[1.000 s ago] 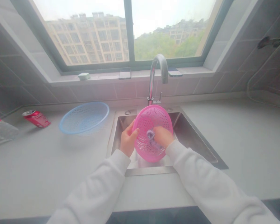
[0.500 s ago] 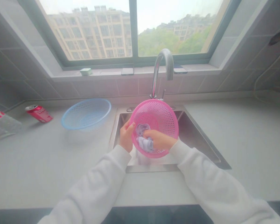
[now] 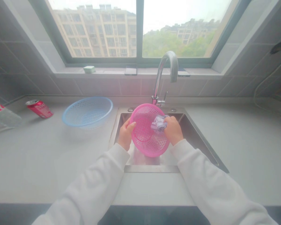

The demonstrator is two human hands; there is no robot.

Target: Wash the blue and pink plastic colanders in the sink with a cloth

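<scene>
Since the earlier frame, the cloth (image 3: 158, 123) has crossed to the right side of the pink basket (image 3: 141, 134), clamped in the right hand's fingers (image 3: 168, 122). The left hand (image 3: 125, 132) grips its left rim over the sink (image 3: 152, 169). Wiping seems in hand; the next move calls for a steady rim. The faucet (image 3: 157, 78), close behind, could obstruct; the blue basket (image 3: 87, 113) sits aside.

The white counter (image 3: 49, 168) bears a red can (image 3: 40, 109) and blue basket (image 3: 87, 113).

daylight from the window (image 3: 140, 34), washed-out sky (image 3: 187, 12), milky haze, dim tiles (image 3: 15, 61), stretched edges
</scene>
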